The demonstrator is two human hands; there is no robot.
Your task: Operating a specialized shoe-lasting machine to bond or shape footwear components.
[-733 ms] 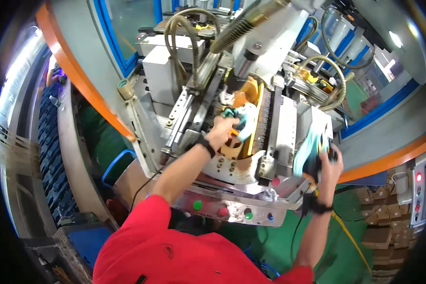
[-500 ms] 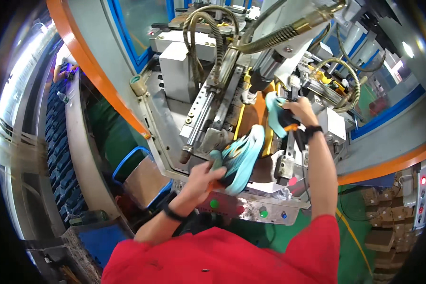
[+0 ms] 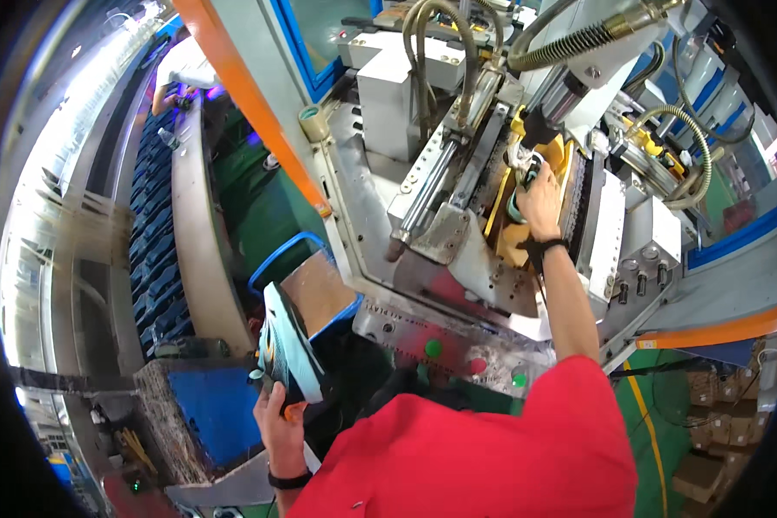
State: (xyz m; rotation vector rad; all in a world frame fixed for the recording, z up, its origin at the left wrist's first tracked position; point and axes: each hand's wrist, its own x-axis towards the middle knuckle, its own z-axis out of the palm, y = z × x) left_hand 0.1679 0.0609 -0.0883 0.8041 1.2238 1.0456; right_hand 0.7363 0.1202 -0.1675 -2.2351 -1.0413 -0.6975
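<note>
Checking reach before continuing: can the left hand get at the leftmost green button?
Probably not easily: the left hand holds a light-blue shoe, though nothing appears to cover the green button.

From where I stood, a mint-blue shoe (image 3: 290, 350) with black and orange parts slanted in mid-air, left of the machine (image 3: 440, 285). A second shoe (image 3: 515, 210), mostly hidden, showed mint inside the machine.

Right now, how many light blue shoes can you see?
2. One light blue shoe is in the left hand, left of the machine; a second shoe, mostly covered by the right hand, is in the machine. Others may be hidden.
</note>
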